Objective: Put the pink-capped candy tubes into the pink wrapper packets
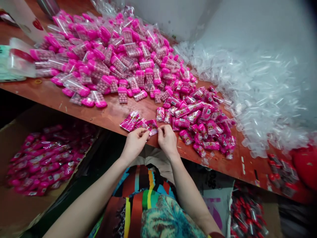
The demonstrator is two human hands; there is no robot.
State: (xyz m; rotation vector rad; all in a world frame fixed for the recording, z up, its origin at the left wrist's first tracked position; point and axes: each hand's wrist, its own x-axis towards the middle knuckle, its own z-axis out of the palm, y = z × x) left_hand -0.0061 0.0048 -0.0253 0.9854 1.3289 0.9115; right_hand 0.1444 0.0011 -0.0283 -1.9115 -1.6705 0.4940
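Near the table's front edge, a small pink printed wrapper point(152, 127) lies between my two hands. My left hand point(136, 143) is closed in a pinch on its clear lower end. Thumb and fingers of my right hand point(167, 140) are pinched together at the wrapper's right edge. Just beyond my left hand sit a few more pink packets point(130, 121). To the right of my right hand is a heap of pink wrapped packets point(198, 119). Farther back, a large pile of clear containers with pink caps and small pink balls point(119, 62) covers the table.
A pile of clear plastic containers point(247, 89) spreads along the wall at right. Below left, a cardboard box point(12, 211) holds pink packets. Red-capped containers point(249, 211) fill a box below right. A red rounded object point(305, 165) stands on the table point(116, 110).
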